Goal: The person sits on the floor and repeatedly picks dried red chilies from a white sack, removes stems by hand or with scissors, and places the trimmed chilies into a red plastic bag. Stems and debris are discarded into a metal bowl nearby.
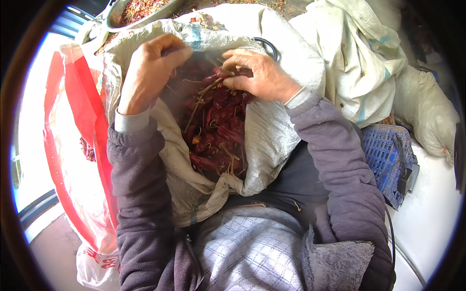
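Observation:
An open white woven sack (271, 134) rests before me with dried red chili peppers (222, 120) inside, some with long pale stems. Above the sack's left part is my left hand (156, 65), its thumb and fingers drawn together; whether anything is between them is hidden. At the upper right of the opening, my right hand (251, 72) has its thumb and fingers closed on a dried red chili pepper (218, 75) with a stem.
A red and white plastic bag (85, 98) stands at the left. A metal basin (145, 18) with chili bits is at the upper left. More woven sacks (349, 54) lie at the upper right, above a blue plastic basket (386, 156).

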Motion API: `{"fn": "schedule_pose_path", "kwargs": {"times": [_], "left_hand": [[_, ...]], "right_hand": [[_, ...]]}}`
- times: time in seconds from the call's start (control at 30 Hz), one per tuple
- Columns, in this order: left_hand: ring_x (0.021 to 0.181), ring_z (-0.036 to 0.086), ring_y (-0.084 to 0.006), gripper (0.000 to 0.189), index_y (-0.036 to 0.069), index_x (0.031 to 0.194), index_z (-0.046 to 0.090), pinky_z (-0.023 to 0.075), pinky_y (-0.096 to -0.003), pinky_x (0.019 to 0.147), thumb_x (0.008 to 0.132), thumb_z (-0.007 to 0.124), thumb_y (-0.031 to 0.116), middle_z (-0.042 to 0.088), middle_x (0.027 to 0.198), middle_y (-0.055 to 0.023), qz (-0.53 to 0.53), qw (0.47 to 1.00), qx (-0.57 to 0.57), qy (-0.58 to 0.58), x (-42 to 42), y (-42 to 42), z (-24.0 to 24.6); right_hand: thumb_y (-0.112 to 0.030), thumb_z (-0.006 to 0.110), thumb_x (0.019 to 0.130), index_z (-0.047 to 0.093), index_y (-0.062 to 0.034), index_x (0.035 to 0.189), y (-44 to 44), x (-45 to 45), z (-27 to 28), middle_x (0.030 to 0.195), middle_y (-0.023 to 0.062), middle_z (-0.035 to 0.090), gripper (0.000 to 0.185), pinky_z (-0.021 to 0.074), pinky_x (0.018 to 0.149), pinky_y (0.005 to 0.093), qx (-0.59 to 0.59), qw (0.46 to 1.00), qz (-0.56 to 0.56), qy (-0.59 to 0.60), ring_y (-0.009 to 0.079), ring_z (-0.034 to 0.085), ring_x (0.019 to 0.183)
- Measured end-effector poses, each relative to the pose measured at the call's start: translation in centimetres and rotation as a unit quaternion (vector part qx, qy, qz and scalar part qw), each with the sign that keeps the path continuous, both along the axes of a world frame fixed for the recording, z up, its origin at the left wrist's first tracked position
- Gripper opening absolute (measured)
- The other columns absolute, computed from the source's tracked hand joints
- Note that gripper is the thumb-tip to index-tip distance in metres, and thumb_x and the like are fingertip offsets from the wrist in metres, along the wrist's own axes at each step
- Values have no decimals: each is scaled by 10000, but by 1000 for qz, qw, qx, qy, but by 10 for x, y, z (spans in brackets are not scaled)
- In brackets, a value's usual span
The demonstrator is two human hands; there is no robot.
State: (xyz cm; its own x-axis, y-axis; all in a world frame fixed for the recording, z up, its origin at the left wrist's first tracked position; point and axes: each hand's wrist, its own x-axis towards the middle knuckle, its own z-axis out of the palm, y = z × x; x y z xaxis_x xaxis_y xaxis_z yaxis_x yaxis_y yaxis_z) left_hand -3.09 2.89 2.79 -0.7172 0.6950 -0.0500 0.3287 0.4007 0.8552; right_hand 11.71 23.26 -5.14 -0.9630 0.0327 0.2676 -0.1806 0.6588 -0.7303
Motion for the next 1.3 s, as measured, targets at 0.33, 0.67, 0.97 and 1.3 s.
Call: {"fn": "schedule_pose_path", "kwargs": {"times": [0.33,0.67,0.97,1.3], "left_hand": [[821,630,-110,375,-36,1243,675,519,-262,758,906,689,129,719,987,-86,-161,976,-143,39,6,15,-15],[750,605,-99,324,0,1200,701,503,-270,700,895,623,81,698,889,-43,-59,996,-44,-58,5,12,-20],[667,544,-63,187,37,1081,713,427,-235,592,980,634,173,603,749,1,82,994,6,-74,14,-4,7],[679,519,-60,135,47,1077,666,411,-221,609,948,639,78,624,812,3,96,986,97,-101,10,-15,-5]], "right_hand": [[-248,772,911,790,-54,1065,-3,-10,19,952,86,753,248,526,841,317,-72,990,-82,89,197,683,907],[-187,710,979,677,19,1064,-18,-36,25,932,42,716,225,511,718,237,-409,908,-90,0,80,627,803],[-209,657,1021,657,4,1094,-17,-53,42,891,64,705,225,542,654,249,-269,937,-191,115,103,667,741],[-277,735,932,703,3,1020,-22,-43,42,871,164,746,295,556,743,385,-222,968,-109,28,273,724,793]]}}
